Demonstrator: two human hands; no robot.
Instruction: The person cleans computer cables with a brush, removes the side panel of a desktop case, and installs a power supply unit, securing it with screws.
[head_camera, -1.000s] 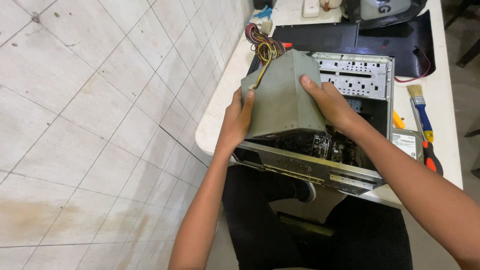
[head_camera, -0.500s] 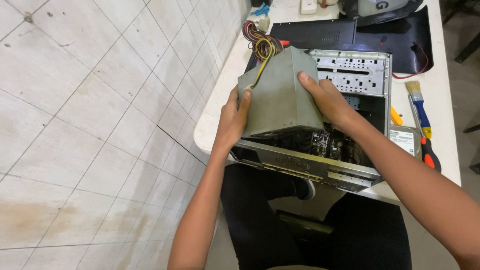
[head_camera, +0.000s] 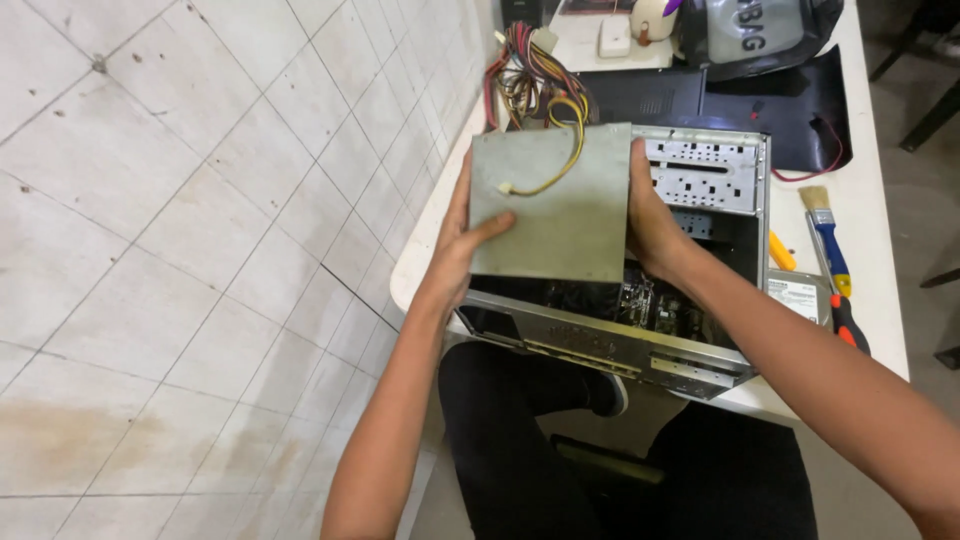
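Note:
A grey metal power supply box (head_camera: 560, 215) is held above an open computer case (head_camera: 640, 345) that lies on a white table (head_camera: 870, 240). My left hand (head_camera: 462, 240) grips the box's left side, thumb on its top face. My right hand (head_camera: 652, 215) clasps its right side. A bundle of coloured cables (head_camera: 535, 85) trails from the box's far end, and one yellow wire with a white plug (head_camera: 545, 180) lies across its top. The case's circuit board (head_camera: 635, 300) shows below the box.
A paintbrush with a blue and yellow handle (head_camera: 828, 235) and a red-handled tool (head_camera: 848, 322) lie at the table's right. A hard drive (head_camera: 800, 295) sits beside the case. A black panel (head_camera: 760, 100) and a grey bag (head_camera: 750, 30) lie behind. Tiled floor spreads left.
Both hands have lifted the power supply box up and towards the far end of the case, and its top face now lies flatter to the camera. The cable bundle rose with it.

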